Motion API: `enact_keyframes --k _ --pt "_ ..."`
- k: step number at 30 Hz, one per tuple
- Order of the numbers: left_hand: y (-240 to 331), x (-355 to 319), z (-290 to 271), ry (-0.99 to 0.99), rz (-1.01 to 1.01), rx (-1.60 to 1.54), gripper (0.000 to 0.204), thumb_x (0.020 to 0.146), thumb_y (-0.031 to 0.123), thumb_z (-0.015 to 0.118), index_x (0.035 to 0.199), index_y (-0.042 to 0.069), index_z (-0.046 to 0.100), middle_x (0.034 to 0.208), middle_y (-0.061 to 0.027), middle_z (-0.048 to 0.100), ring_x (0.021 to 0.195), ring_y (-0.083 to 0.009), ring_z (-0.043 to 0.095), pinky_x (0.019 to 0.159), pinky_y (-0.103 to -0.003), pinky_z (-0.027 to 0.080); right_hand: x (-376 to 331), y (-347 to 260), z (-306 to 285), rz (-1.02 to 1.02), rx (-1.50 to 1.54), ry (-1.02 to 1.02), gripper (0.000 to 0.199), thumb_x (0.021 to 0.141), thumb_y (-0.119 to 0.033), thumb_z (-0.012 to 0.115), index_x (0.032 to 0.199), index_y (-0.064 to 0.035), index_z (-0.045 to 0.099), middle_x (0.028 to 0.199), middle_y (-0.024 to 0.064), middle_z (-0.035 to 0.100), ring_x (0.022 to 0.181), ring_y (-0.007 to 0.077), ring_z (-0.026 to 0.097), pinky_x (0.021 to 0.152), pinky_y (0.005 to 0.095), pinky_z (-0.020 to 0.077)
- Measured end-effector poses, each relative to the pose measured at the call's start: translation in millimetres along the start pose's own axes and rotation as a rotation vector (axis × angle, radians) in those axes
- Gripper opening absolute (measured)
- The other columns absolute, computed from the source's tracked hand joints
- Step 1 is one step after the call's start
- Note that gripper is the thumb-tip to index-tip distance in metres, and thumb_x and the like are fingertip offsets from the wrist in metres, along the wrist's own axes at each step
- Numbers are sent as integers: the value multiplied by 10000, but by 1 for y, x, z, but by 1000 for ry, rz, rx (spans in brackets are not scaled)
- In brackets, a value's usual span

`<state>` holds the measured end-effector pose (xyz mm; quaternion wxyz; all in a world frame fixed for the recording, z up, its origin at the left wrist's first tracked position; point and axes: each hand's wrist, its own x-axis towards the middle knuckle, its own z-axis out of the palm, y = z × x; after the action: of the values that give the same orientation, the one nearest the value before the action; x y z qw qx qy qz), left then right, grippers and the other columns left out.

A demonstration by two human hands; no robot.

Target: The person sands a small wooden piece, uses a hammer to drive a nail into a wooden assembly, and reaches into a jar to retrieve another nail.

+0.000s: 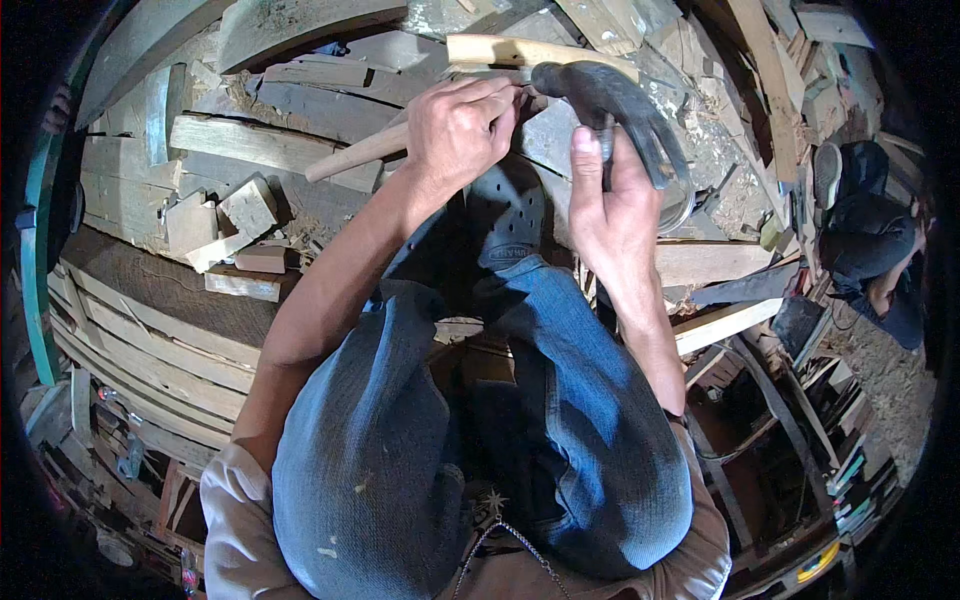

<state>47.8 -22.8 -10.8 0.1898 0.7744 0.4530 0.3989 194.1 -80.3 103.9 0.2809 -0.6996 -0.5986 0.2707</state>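
Note:
My left hand (455, 130) is closed around a smooth, rounded wooden stick (360, 153), which slants out past the wrist toward the left. The stick's far end lies under the fingers, close to the hammer's face; whether a nail is pinched there I cannot make out. My right hand (615, 200) grips a dark claw hammer (605, 95), its face turned to the left fingertips and its claw curving down at the right. Most of the hammer's handle is hidden by the hand. A round tin (677, 208) stands partly behind the right wrist.
A pale wooden bar (490, 50) lies just beyond the hammer. Wood blocks (248, 205) and offcuts cover the boards at left. My knees and a dark perforated clog (508, 215) are below the hands. Another person in dark clothes (868, 235) is at far right.

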Motion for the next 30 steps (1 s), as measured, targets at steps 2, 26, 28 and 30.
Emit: enact_keyframes --k 2,26,28,30 --pt "-1 2 4 40 19 -35 156 727 39 728 881 40 756 936 -119 748 823 -272 732 740 -344 595 0 1 2 -5 -7 12 269 997 -218 564 1136 -4 649 926 249 693 878 417 689 719 473 547" --pt "1 3 4 30 29 -34 100 742 34 721 839 16 728 905 -118 744 808 -272 728 732 -350 596 8 12 5 -260 73 181 317 984 -253 582 1074 41 657 641 273 611 613 467 643 570 494 521" --pt "-1 1 2 27 34 -17 108 741 34 721 847 15 732 908 -123 744 813 -270 730 732 -347 597 2 17 10 -149 -56 48 303 986 -250 580 1080 27 661 649 265 619 615 462 647 574 486 524" --pt "-4 1 4 19 -22 -15 130 740 34 720 867 19 745 919 -133 744 830 -266 734 732 -338 598 2 15 11 -18 -172 -55 272 988 -240 577 1091 -5 668 640 248 623 603 457 648 570 474 525"
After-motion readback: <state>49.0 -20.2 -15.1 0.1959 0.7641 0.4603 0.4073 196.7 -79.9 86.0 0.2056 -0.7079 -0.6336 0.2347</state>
